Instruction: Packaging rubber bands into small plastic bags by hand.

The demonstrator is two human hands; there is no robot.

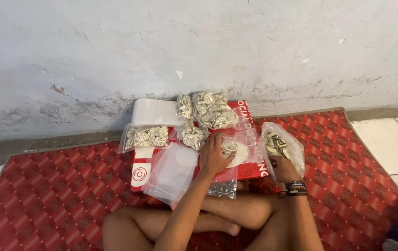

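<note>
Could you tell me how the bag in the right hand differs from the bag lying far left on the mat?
The bag in the right hand is held up, open and part-filled; the far-left bag lies flat, unheld and evenly filled. Both are clear plastic holding small pale, round pieces.

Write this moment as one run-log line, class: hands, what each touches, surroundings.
left hand: on loose pieces on red board | right hand: holds open clear bag with pieces | nearby: filled bags, red mat
</note>
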